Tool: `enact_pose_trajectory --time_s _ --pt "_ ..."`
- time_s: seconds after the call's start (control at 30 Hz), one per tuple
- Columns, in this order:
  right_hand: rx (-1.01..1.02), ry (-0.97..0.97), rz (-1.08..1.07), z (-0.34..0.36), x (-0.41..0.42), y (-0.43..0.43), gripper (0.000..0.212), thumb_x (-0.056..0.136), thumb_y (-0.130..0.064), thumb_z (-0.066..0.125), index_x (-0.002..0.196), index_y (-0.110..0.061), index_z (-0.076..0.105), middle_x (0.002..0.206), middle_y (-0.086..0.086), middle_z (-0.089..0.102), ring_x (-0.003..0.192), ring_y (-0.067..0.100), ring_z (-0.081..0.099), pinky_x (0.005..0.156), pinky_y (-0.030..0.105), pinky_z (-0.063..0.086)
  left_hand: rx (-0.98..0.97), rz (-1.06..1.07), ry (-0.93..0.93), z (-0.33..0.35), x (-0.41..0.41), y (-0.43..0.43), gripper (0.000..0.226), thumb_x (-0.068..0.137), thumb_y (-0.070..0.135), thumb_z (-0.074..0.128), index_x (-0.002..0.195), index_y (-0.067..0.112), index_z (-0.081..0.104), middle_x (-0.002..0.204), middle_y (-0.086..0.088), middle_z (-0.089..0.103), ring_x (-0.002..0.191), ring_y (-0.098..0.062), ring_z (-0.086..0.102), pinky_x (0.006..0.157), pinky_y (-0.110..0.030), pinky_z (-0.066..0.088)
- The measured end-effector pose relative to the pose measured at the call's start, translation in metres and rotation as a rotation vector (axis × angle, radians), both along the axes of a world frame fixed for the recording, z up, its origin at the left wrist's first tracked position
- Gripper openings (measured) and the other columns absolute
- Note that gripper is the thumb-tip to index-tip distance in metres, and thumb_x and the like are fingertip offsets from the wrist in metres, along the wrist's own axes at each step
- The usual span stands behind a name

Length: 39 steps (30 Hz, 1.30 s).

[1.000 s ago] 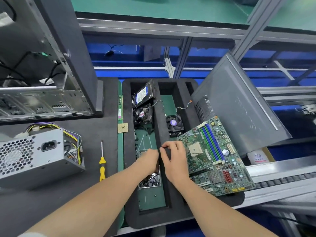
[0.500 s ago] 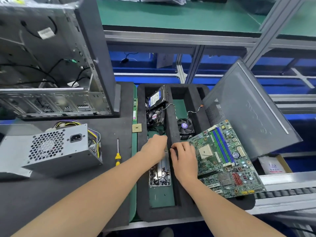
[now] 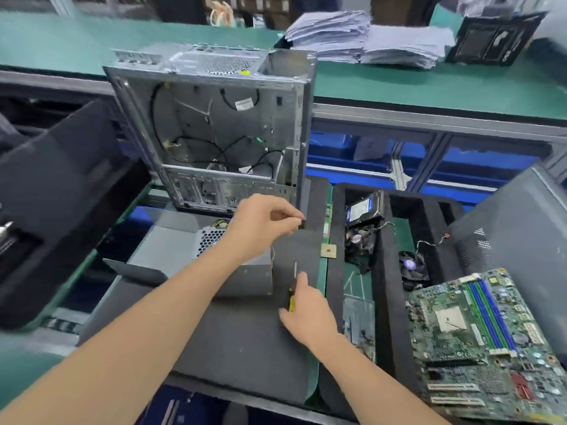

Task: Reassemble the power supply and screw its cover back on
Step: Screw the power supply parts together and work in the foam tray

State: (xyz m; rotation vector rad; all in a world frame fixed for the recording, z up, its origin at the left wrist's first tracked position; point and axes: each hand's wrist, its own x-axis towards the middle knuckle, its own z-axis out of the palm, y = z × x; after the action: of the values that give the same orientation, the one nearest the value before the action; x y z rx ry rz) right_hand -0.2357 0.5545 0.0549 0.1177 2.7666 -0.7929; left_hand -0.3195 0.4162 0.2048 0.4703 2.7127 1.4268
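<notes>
Right hand [image 3: 306, 315]: nearest me, fingers curled round the yellow handle of the screwdriver [image 3: 291, 302], which lies on the black mat [image 3: 245, 348].
Left hand [image 3: 260, 227]: farther out, pinching a small dark piece [image 3: 302, 223], too small to name.
Power supply [image 3: 181, 250]: under and left of my left hand.
Computer case [image 3: 214, 127]: upright, beyond my left hand.

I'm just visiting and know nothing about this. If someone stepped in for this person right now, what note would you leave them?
Left hand: pinches a small dark part, probably a screw.
Right hand: grips the yellow screwdriver lying on the black mat.
Power supply: on that mat, partly behind the left forearm.
Done: screw and tool in hand.
Left: drive the cover screws; whether the cover is seated, I cannot tell.
</notes>
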Motion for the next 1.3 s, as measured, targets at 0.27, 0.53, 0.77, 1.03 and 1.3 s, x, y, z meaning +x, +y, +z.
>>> enact_pose_trajectory --time_s 0.27,0.53,0.77,1.03,1.3 --pt "-0.381 0.451 -0.488 0.064 -0.022 0.002 0.006 0.09 -0.018 0.069 0.096 -0.022 0.068 0.075 -0.005 0.07 0.075 0.02 0.064 0.072 0.039 0.053 0.413 0.169 -0.085 -0.021 0.0 -0.088 0.017 0.078 0.01 0.088 0.087 0.021 0.08 0.082 0.003 0.078 0.076 -0.011 0.075 0.07 -0.015 0.054" --pt "-1.079 0.57 -0.584 0.141 -0.048 -0.052 0.01 0.089 -0.022 0.07 0.079 -0.022 0.074 0.067 0.002 0.063 0.054 0.019 0.049 0.052 0.033 0.043 0.623 0.133 -0.12 -0.045 -0.014 -0.135 0.022 0.076 0.009 0.088 0.086 0.026 0.079 0.085 0.004 0.076 0.08 -0.009 0.069 0.075 -0.017 0.054" --pt "-1.115 0.548 -0.577 0.151 -0.06 -0.095 0.022 0.091 -0.021 0.069 0.072 -0.029 0.072 0.063 -0.004 0.059 0.05 0.014 0.047 0.046 0.026 0.043 0.855 0.041 -0.198 -0.056 -0.021 -0.155 0.024 0.073 0.006 0.084 0.081 0.027 0.076 0.082 0.005 0.071 0.078 -0.01 0.065 0.074 -0.02 0.055" --pt "-1.061 0.564 -0.61 0.141 -0.064 -0.111 0.015 0.089 -0.019 0.067 0.075 -0.022 0.071 0.062 -0.005 0.057 0.049 0.017 0.043 0.046 0.027 0.04 0.961 0.057 -0.256 -0.076 -0.026 -0.162 0.022 0.074 0.008 0.084 0.083 0.025 0.074 0.088 0.004 0.071 0.083 -0.013 0.065 0.073 -0.027 0.056" --pt "-0.976 0.546 -0.522 0.139 -0.068 -0.105 0.013 0.093 -0.02 0.066 0.083 -0.012 0.068 0.062 -0.007 0.059 0.05 0.017 0.045 0.047 0.029 0.041 0.91 0.079 -0.199 -0.083 -0.027 -0.165 0.023 0.071 0.016 0.09 0.086 0.021 0.073 0.088 -0.003 0.072 0.082 -0.019 0.067 0.076 -0.029 0.057"
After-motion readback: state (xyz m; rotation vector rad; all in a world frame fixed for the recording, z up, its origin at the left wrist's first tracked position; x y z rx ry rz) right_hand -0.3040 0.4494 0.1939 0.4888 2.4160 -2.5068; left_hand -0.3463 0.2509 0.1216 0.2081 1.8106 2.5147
